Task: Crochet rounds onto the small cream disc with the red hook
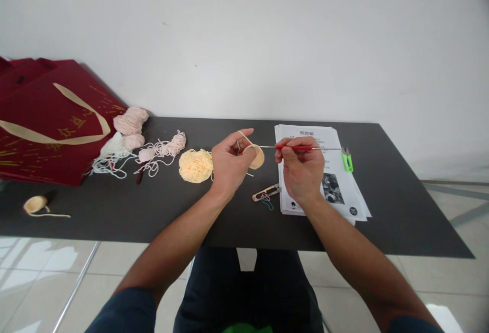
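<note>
My right hand (pixel 303 167) grips a crochet hook (pixel 300 147) by its red handle, the metal shaft pointing left. Between the fingers and thumb of my left hand (pixel 233 162) is a small round crochet piece (pixel 257 158) in pale yellow. A yarn strand loops over my left index finger and runs down to the piece, where the hook's tip meets it. My left fingers partly hide the stitches at the tip. Just left of that hand lies a ball of yellow yarn (pixel 195 165) on the dark table.
Printed sheets (pixel 344 195) lie under my right hand, with green thread snips (pixel 347 160) at their edge. Metal snips (pixel 266 192) and stitch markers (pixel 268 203) lie nearer me. Leftward are pink yarn (pixel 131 120), a cup-shaped yellow piece (pixel 35 204) and red bags (pixel 42 119). A wall stands behind.
</note>
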Motion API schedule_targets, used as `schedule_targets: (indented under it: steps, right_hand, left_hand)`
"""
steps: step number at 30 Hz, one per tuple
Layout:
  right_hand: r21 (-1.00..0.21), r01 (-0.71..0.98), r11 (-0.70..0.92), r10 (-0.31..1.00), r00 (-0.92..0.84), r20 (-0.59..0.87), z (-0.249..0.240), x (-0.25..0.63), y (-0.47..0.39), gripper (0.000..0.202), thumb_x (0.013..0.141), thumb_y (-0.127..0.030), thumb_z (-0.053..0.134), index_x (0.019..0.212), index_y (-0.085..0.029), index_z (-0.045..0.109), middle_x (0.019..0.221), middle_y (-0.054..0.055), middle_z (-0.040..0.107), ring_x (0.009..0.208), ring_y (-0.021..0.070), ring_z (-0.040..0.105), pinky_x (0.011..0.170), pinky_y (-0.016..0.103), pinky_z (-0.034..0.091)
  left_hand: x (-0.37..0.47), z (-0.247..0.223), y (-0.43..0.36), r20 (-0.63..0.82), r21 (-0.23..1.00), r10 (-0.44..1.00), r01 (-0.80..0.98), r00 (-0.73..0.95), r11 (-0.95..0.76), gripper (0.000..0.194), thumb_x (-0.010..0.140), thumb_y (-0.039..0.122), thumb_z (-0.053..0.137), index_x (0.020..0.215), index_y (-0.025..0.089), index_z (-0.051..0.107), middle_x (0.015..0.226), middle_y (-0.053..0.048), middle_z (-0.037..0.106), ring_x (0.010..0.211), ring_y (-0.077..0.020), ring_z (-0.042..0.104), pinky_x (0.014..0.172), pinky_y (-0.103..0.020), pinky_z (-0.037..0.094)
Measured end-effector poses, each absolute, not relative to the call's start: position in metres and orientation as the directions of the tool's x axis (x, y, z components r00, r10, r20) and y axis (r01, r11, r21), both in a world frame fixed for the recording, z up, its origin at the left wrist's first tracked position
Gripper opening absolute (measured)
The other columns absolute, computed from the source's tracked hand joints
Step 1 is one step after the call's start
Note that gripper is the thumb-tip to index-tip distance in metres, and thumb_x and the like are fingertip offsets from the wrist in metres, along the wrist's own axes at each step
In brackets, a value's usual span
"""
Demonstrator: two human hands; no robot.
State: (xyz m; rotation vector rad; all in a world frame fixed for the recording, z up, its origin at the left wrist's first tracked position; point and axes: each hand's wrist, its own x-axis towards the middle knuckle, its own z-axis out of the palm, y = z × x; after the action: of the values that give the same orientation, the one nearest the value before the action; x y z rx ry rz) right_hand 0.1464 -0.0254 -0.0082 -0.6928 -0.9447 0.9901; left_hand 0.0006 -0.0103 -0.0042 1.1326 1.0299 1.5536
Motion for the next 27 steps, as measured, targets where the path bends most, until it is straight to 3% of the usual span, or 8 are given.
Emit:
schedule_targets:
  steps: [7, 16, 27]
  right_hand:
    - [-0.862, -0.300, 0.409, 0.901, 0.284, 0.329, -0.008, 0.145, -0.026, 0.020, 0.082, -0.028, 0.084, 0.087, -0.028, 0.064, 0.089, -0.003, 0.077, 0.065, 0.0106, 0.067, 0.059, 0.026, 0.054]
    - [-0.857, -0.202, 0.474, 0.854, 0.344, 0.392, -0.013, 0.135, -0.035, 0.012, 0.084, -0.023, 0.082, 0.089, -0.029, 0.072, 0.093, -0.002, 0.078, 0.065, 0.0115, 0.070, 0.063, 0.030, 0.061]
    - [-0.844, -0.058, 0.533, 0.820, 0.281, 0.498, -0.022, 0.131, -0.042, 0.014, 0.088, -0.022, 0.078, 0.093, -0.035, 0.082, 0.102, 0.001, 0.081, 0.080, 0.0177, 0.076, 0.074, 0.038, 0.068]
  left_hand:
    - [0.001, -0.001, -0.012, 0.173, 0.967, 0.969, -0.153, -0.178, -0.202, 0.037, 0.073, 0.018, 0.075, 0.109, 0.021, 0.078, 0.076, 0.003, 0.066, 0.064, -0.0089, 0.055, 0.061, -0.023, 0.046]
    - [0.002, -0.006, -0.011, 0.208, 0.969, 0.940, -0.071, -0.272, -0.235, 0.035, 0.073, 0.018, 0.076, 0.108, 0.022, 0.079, 0.078, 0.003, 0.067, 0.064, -0.0091, 0.057, 0.065, -0.023, 0.049]
    - [0.005, -0.006, -0.006, 0.082, 0.947, 0.951, -0.275, -0.297, -0.168, 0.034, 0.070, 0.020, 0.080, 0.104, 0.020, 0.077, 0.077, 0.002, 0.073, 0.065, -0.0104, 0.065, 0.066, -0.024, 0.055]
